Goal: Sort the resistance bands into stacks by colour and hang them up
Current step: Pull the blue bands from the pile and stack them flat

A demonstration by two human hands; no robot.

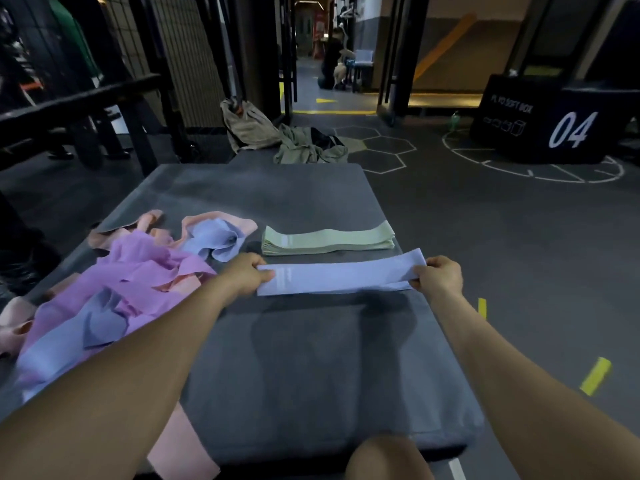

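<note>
Head view: a light, limp blue band (341, 275) is pinched at its ends by left hand (244, 273) and right hand (440, 276), apparently flat over the mat (311, 358).

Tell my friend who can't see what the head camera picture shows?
Two hands, the left hand and right hand, hold the ends of a flat blue band on a grey mat. Behind it sits a neat stack of green bands; a messy pile of bands lies left.

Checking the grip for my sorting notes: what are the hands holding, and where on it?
A blue band, stretched flat: left hand pinches its left end, right hand its right end.
</note>
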